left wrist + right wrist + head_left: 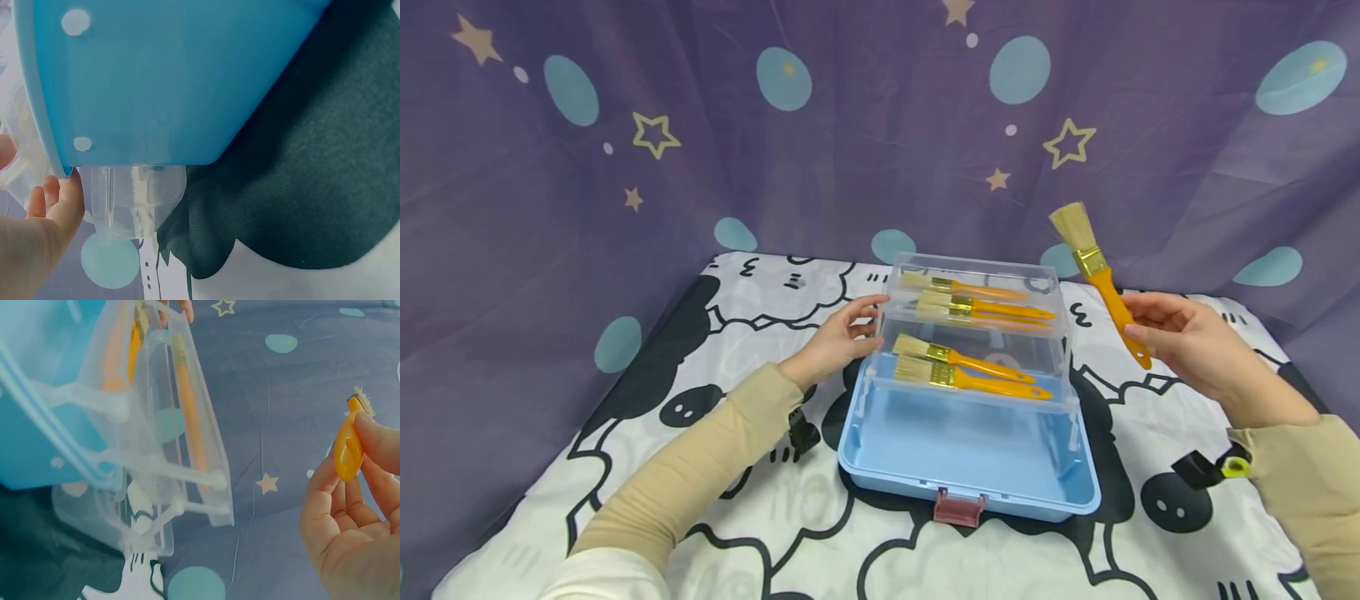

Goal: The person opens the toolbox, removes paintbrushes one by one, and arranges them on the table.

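My right hand (pixel 1195 342) holds a paintbrush (pixel 1111 292) by its orange handle, bristles up and to the left, in the air right of a blue storage box (pixel 868 483). Thumb and fingers pinch the handle near its holed end, clear in the right wrist view. At the box's left end, my left hand (pixel 835 342) grips the edge beside the fold-out clear trays, its fingertips at the blue rim in the left wrist view. Two paintbrushes (pixel 970 379) lie in the lower tray (pixel 1037 350). More brushes (pixel 992 308) lie in the upper tray (pixel 1045 279).
The box stands open on a table cloth (pixel 730 508) with a black and white sheep print. Its reddish-brown latch (pixel 958 508) hangs at the front. Behind the table hangs a purple curtain (pixel 880 167) with stars and blue spots.
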Available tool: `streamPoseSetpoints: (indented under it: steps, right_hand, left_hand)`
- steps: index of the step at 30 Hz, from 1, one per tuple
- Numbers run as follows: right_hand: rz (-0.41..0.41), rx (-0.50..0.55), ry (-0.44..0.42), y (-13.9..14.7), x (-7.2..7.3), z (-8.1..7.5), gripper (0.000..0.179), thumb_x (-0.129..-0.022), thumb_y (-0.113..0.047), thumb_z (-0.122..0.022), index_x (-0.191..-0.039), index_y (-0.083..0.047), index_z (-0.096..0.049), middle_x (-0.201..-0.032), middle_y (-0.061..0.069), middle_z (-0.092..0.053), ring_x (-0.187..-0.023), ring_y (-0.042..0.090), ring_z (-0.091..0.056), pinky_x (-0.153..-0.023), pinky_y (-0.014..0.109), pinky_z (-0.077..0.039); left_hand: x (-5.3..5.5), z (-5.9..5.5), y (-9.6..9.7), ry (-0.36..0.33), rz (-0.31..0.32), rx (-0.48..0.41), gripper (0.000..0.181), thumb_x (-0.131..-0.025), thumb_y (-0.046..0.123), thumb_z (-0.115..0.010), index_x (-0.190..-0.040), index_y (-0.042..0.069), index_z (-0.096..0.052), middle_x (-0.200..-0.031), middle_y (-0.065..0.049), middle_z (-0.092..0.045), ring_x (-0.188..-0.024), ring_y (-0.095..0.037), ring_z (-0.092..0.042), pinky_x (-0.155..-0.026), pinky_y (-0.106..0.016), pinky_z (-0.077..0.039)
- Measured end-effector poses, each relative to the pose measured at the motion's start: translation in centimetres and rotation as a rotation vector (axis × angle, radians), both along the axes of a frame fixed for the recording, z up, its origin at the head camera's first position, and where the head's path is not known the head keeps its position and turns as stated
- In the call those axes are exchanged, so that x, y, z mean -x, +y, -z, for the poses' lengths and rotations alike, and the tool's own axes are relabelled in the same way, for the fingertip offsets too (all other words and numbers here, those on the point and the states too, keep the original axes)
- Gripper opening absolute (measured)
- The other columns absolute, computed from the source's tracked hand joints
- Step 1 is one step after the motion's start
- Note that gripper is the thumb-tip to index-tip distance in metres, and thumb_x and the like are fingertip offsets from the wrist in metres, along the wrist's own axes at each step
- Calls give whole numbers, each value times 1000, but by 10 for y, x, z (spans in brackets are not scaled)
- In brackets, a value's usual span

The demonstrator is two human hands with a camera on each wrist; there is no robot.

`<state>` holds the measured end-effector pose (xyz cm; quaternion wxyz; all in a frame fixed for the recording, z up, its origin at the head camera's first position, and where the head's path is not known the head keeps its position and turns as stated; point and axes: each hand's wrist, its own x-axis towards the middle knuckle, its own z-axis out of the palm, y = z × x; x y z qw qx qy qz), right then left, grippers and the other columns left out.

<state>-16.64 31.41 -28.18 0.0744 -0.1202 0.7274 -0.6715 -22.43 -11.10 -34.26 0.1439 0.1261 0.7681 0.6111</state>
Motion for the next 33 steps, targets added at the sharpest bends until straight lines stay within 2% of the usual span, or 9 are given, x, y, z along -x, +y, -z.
streamPoseSetpoints:
  steps: [7, 13, 20, 30, 33]
  right_hand:
    - [20, 84, -44, 12, -4, 15, 31, -92, 2, -57, -107, -23, -69, -97, -8, -65, -86, 8, -56, -71, 18, -47]
    - [31, 202, -102, 17, -5, 26, 32, -93, 4, -54, -106, -19, -71, -95, -4, -63, -85, 10, -56, -71, 19, -49]
    - [83, 224, -207, 20, -6, 41, 32, -94, 0, -54, -101, -24, -73, -93, -8, -61, -85, 8, -55, -71, 20, -46]
    - [147, 313, -309, 21, -8, 60, 28, -92, -1, -58, -93, -23, -74, -86, -6, -63, -78, 7, -59, -66, 21, -49]
    - [170, 314, -371, 23, -5, 63, 25, -91, -4, -60, -90, -24, -74, -85, -7, -63, -78, 7, -59, -67, 22, -51]
  left_hand:
    - [-1, -2, 1, 2, -9, 14, 62, -91, -5, -56, -144, 24, -39, -140, -12, -34, -122, -28, -43, -81, -29, -47]
    - [1, -2, 1, -1, -23, 33, 63, -91, -4, -57, -144, 25, -39, -141, -12, -34, -126, -29, -44, -90, -36, -47]
    - [1, -2, 2, 0, -30, 41, 63, -91, -4, -57, -144, 26, -38, -140, -12, -34, -126, -29, -44, -91, -37, -47]
    - [-1, -3, 1, -4, -29, 49, 63, -91, -3, -57, -144, 26, -38, -140, -12, -34, -125, -29, -44, -90, -35, -47]
    - [-1, -3, 1, 4, -26, 49, 63, -92, -3, -57, -144, 25, -38, -141, -12, -34, -126, -29, -44, -91, -36, -47]
